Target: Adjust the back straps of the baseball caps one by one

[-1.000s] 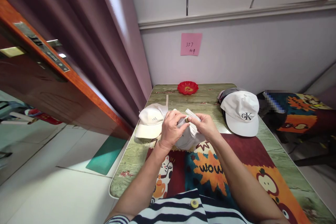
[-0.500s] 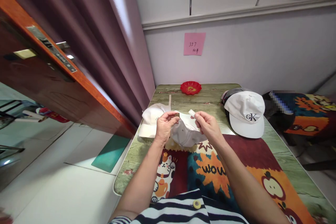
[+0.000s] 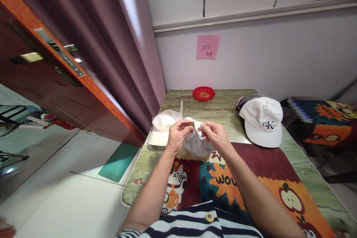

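A light grey-white cap [image 3: 196,147] hangs between my hands above the patterned mat. My left hand [image 3: 178,134] pinches a small brown buckle [image 3: 191,124] at the cap's back strap. Close beside it, my right hand [image 3: 214,134] pinches the white strap end [image 3: 197,124], which meets or nearly meets the buckle; the exact fit is too small to tell. To the left lies a cream cap [image 3: 161,128] with its strap sticking up. On the right, a white cap with black letters [image 3: 260,119] rests against darker caps [image 3: 245,99].
A red scalloped dish [image 3: 203,93] stands near the back of the green wood-pattern table [image 3: 178,98]. The colourful mat [image 3: 279,163] covers the front. A door [image 3: 92,96] and a purple curtain [image 3: 139,63] are at the left, a wall with a pink note [image 3: 208,47] behind.
My right hand has moved left, bringing the strap end to the buckle in my left hand. The held cap has narrowed and folded between them.
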